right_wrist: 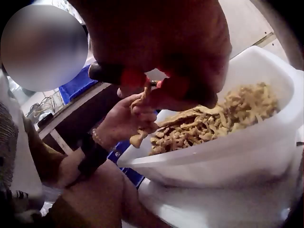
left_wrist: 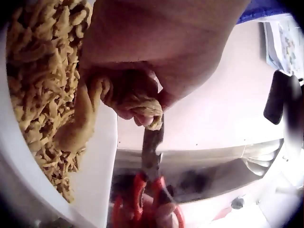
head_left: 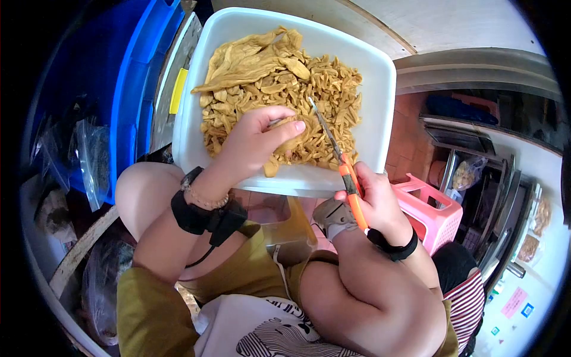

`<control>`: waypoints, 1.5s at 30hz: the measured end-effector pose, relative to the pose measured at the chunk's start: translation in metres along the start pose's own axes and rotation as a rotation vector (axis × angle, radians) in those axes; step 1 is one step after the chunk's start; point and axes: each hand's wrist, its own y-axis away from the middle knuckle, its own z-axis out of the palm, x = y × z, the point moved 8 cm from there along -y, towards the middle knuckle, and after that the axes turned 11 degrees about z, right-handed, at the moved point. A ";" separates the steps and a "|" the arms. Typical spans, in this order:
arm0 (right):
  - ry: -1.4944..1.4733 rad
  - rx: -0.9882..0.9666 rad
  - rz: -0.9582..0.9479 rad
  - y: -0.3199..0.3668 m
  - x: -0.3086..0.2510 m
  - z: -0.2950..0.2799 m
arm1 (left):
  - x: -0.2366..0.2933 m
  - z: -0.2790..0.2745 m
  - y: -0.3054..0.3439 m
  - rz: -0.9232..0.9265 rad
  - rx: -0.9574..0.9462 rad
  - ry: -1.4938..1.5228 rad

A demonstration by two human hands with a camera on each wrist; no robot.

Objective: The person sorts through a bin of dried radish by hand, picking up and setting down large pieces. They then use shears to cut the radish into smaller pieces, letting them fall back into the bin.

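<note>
Two grips suit snipping inside the tub's (head_left: 377,101) near edge: left hand (head_left: 253,141) holding the yellow strip (left_wrist: 80,124), fingertips ideally well back, right hand (head_left: 379,201) gripping scissors (head_left: 346,174).

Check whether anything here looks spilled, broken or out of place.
Nothing stands out. The cut pieces lie inside the white tub, with none seen spilled, and the scissors in the right hand show no clear damage. A long strip dangles from the left hand, but that looks ordinary.

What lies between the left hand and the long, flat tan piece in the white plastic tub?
Short, curled tan strips, as the head view shows.
</note>
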 end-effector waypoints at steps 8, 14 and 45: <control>-0.093 0.045 -0.033 0.000 0.014 -0.006 | 0.005 -0.009 -0.001 -0.044 0.028 0.155; 0.155 0.090 -0.118 0.003 -0.003 -0.007 | 0.011 -0.009 0.001 -0.051 0.159 0.216; 0.134 0.146 -0.264 0.009 -0.010 -0.008 | 0.003 0.018 0.005 0.139 -0.062 -0.029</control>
